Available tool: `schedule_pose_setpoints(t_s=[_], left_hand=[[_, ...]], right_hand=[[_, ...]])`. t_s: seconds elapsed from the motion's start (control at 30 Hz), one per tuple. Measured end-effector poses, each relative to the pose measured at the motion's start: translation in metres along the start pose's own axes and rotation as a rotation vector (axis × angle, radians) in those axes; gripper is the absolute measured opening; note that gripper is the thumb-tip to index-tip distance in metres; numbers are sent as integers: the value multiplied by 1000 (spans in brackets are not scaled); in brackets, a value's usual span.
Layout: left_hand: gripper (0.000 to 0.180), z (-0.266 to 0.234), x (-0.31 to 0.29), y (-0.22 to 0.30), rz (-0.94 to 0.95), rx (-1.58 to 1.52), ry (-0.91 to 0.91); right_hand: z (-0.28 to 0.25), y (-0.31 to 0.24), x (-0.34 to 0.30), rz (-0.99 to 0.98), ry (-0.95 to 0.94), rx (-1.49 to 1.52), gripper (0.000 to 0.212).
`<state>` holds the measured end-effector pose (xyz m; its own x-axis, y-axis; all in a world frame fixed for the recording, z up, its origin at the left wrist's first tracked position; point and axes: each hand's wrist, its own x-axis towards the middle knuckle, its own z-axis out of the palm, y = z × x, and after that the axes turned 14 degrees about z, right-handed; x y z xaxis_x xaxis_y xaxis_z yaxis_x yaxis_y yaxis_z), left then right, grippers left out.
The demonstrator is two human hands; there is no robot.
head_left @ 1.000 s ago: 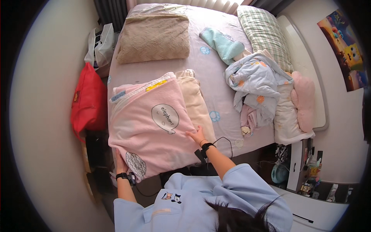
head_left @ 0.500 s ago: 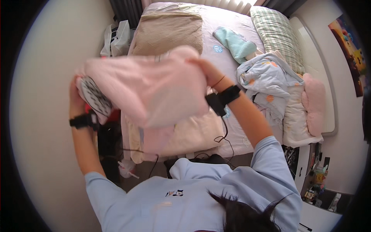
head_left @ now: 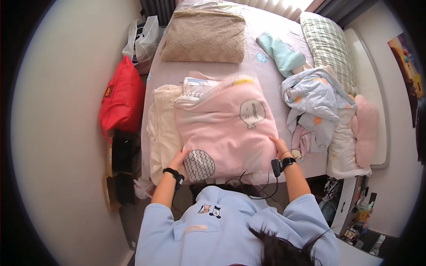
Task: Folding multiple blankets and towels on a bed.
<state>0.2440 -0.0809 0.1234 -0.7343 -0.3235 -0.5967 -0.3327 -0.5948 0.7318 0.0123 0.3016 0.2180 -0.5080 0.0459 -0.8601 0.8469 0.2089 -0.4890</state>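
Note:
A folded pink fleece blanket (head_left: 224, 137) with a cartoon face and a zigzag-patterned patch is spread in front of me at the near side of the bed. My left hand (head_left: 179, 160) grips its near left side, fingers partly hidden by the fabric. At its right edge, my right hand (head_left: 279, 147) is closed on the cloth. The blanket's far edge is blurred and slightly raised. Beneath and to its left shows a folded cream blanket (head_left: 163, 133). Black bands with small boxes and cables sit on both wrists.
Farther back on the bed (head_left: 270, 84) lies a folded beige blanket (head_left: 204, 37). To the right are a crumpled light-blue quilt (head_left: 313, 93), a mint cloth (head_left: 284, 55), a checked pillow (head_left: 330, 48) and a pink cushion (head_left: 366, 128). A red bag (head_left: 122, 97) stands left of the bed.
Both hands have come down toward me with the pink blanket, from raised and spread to low over the bed. The blanket has flattened out, with its patterns facing up.

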Motion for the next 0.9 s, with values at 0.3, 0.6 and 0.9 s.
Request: schedule_pose_setpoints(t_s=[0.3, 0.6, 0.9], left_hand=[[39, 23, -4, 0, -106, -81, -20], [29, 40, -4, 259, 200, -187, -258], [26, 46, -121, 295, 275, -119, -23]], right_hand=[[-7, 17, 8, 292, -310, -194, 53], [34, -201, -114, -437, -453, -146, 29], [27, -149, -162, -504, -374, -16, 50]])
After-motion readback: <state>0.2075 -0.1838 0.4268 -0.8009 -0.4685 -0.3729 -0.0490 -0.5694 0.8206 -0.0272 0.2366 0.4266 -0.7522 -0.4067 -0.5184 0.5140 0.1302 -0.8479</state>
